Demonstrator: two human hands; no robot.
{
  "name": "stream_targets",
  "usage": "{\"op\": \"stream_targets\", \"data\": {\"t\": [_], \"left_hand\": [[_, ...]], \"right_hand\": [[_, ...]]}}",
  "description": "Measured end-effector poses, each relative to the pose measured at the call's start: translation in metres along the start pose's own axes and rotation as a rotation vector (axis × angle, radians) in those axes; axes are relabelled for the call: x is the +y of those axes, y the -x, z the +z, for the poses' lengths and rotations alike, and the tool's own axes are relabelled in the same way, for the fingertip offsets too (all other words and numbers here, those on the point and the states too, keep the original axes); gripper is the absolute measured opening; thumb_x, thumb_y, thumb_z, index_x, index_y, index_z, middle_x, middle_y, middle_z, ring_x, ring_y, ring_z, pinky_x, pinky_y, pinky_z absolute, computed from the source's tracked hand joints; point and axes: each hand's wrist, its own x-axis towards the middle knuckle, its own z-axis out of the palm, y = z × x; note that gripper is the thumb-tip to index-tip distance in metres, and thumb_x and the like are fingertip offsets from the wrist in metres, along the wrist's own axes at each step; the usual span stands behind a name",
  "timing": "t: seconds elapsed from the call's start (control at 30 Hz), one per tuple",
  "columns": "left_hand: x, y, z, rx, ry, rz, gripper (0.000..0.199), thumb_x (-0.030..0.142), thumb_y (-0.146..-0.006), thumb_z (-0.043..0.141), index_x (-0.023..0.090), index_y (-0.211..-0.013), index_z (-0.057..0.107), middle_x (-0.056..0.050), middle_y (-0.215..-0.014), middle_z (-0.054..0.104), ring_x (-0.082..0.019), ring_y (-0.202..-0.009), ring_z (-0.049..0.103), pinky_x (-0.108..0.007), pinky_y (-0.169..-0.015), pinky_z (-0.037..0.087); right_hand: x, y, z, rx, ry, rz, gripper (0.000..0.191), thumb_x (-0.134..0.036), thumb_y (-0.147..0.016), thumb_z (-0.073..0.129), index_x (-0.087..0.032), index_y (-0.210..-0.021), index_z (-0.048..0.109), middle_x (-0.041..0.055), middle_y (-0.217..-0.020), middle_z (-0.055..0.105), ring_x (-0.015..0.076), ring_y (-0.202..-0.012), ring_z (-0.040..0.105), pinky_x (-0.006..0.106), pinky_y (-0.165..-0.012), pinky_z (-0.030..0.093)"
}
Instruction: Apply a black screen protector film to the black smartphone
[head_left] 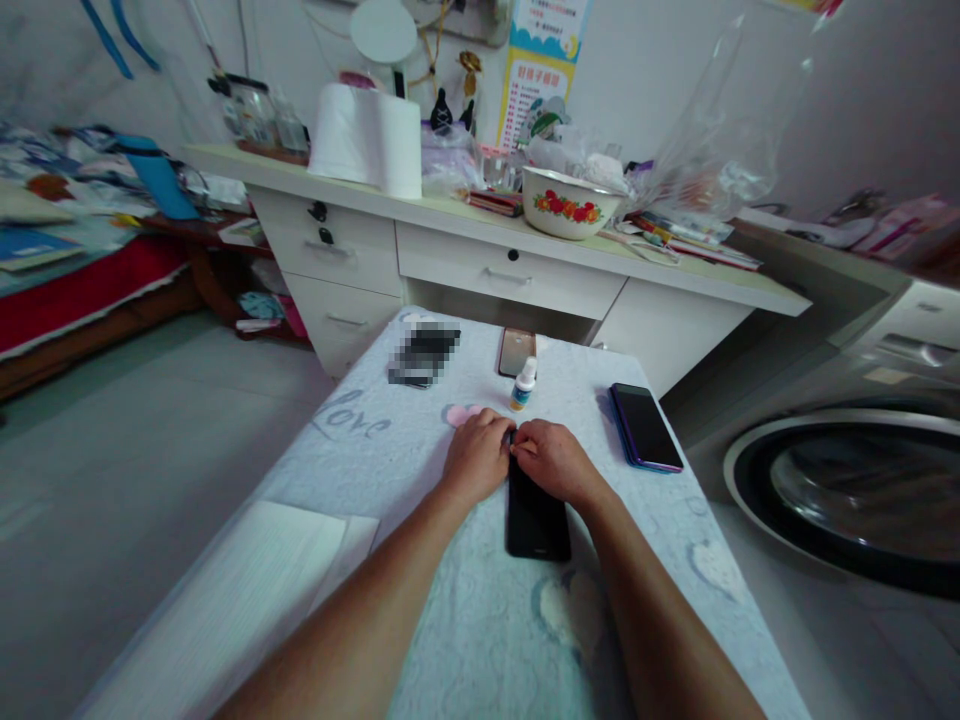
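Observation:
A black phone (538,525) lies flat on the cloth-covered table, its far end under my hands. My left hand (478,455) rests at the phone's far left edge, fingers curled and pressed together. Over the phone's upper part is my right hand (553,458), its fingers pinched close to the left fingertips. Whatever small item may be between the fingers is too hidden to make out. Just beyond my hands stands a small white bottle (523,385) with a coloured label. Behind it lies a brownish phone or case (517,352).
On the table's right lies a dark phone in a blue-purple case (646,428). A blurred dark object (424,354) is at the far left. White sheets (255,580) lie at the near left. Beyond stand a white desk (450,215) and a washing machine (862,480).

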Motion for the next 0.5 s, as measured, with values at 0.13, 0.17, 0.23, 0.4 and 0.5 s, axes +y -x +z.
{"op": "stream_targets", "data": {"t": [0.13,0.17,0.23,0.4,0.5], "left_hand": [[-0.0002,0.0001,0.0001,0.002,0.001,-0.002,0.03,0.012,-0.081,0.052,0.021,-0.106,0.064,-0.007,-0.104,0.06,-0.021,-0.104,0.054,-0.034,-0.094,0.043],[-0.0001,0.0002,-0.0001,0.003,0.002,0.003,0.03,0.012,-0.081,0.052,0.021,-0.106,0.064,-0.007,-0.104,0.06,-0.021,-0.104,0.054,-0.034,-0.094,0.043],[0.0,0.0003,-0.0006,0.004,0.002,0.008,0.029,0.012,-0.081,0.052,0.02,-0.106,0.064,-0.007,-0.104,0.06,-0.02,-0.104,0.054,-0.033,-0.094,0.043],[0.0011,0.0006,-0.0014,-0.001,-0.006,0.001,0.029,0.013,-0.081,0.053,0.021,-0.106,0.065,-0.006,-0.104,0.061,-0.02,-0.104,0.054,-0.033,-0.094,0.043],[0.0019,0.0006,-0.002,-0.001,-0.007,0.002,0.029,0.013,-0.082,0.051,0.021,-0.106,0.065,-0.007,-0.104,0.061,-0.02,-0.104,0.054,-0.034,-0.094,0.043]], "right_hand": [[-0.0013,0.0012,0.0003,0.005,-0.021,-0.005,0.008,-0.017,-0.082,0.056,-0.018,-0.078,0.063,0.0021,-0.079,0.064,0.0137,-0.072,0.055,0.023,-0.065,0.034],[-0.0017,0.0014,0.0003,0.005,-0.019,-0.002,0.008,-0.017,-0.082,0.056,-0.018,-0.078,0.063,0.002,-0.079,0.064,0.0137,-0.072,0.055,0.023,-0.065,0.034],[-0.0023,0.0015,0.0004,0.005,-0.012,0.009,0.009,-0.017,-0.082,0.056,-0.018,-0.079,0.063,0.0021,-0.08,0.064,0.0137,-0.073,0.055,0.023,-0.065,0.034],[-0.0029,0.0014,-0.0009,0.009,0.038,0.047,0.01,-0.017,-0.084,0.055,-0.018,-0.083,0.065,0.003,-0.084,0.065,0.0142,-0.077,0.056,0.024,-0.069,0.035],[-0.0018,0.0027,-0.0032,0.015,0.069,0.096,0.012,-0.019,-0.086,0.054,-0.018,-0.087,0.066,0.0038,-0.087,0.066,0.0145,-0.08,0.057,0.024,-0.071,0.036]]}}
